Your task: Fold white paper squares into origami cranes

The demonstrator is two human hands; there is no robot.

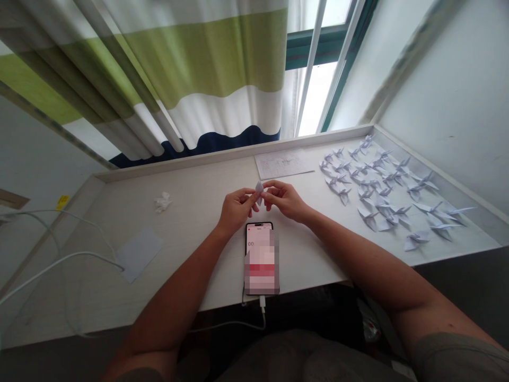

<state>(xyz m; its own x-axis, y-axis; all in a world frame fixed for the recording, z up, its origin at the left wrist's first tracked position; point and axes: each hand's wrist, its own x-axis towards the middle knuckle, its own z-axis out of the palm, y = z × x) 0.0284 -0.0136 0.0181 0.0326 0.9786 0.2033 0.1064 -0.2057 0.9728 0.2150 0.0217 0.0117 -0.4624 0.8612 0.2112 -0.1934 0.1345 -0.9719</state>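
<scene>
– Holding that folded paper (259, 186), how should it feel to you?

– You will likely find it very light, like a leaf. It should be a bit stiff where the folds pile up, but its thin tips could bend or rip. It's probably not slippery. Pinch it softly at the sides of its thick middle, and don't squash the points.

– What does it look like, and where do you have it?

– You have it up between your two hands, over the table (191, 217), just past the far end of the phone (258, 254). It's white, small and slim, with a point at the far end. Its tiny folds are too small to make out.

– And your hands?

– Your left hand (236, 210) is almost closed, pinching the left side with thumb and finger. Your right hand (285, 201) looks to pinch the right side, its other fingers curled.

– What else is near you?

– Lots of white paper birds (369, 191) sit on your right. A marked sheet (284, 164) lies on the far side. On your left are a crumpled scrap (162, 202) and a flat paper piece (140, 252).
</scene>
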